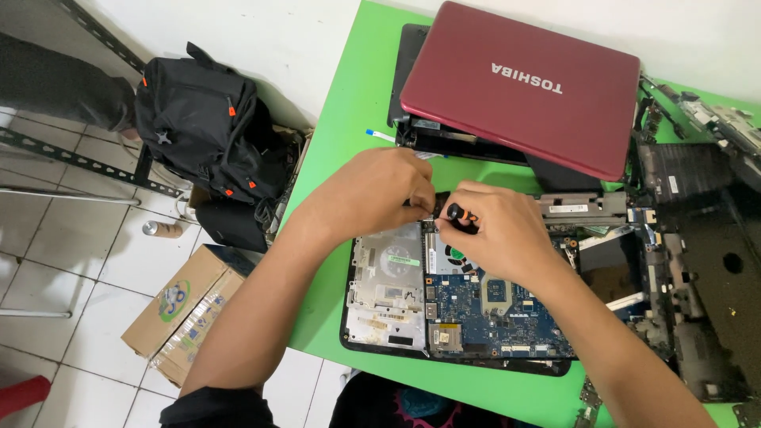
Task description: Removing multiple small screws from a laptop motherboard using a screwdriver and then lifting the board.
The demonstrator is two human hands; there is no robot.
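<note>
An opened laptop base point(444, 317) lies on the green table point(349, 143), its blue circuit board point(491, 313) and silver metal plate point(388, 285) exposed. My right hand point(495, 230) grips a small screwdriver with a black and orange handle point(462, 214) over the board's far edge, near the fan. My left hand point(372, 190) is closed beside it, fingertips pinched at the same spot, touching the laptop's far edge. What the left fingers hold is hidden.
A closed dark red laptop point(523, 87) rests on other black parts at the table's far side. Dismantled black laptop shells point(705, 261) fill the right. On the tiled floor to the left are a black backpack point(202, 127), a cardboard box point(186, 309) and a spray can point(162, 230).
</note>
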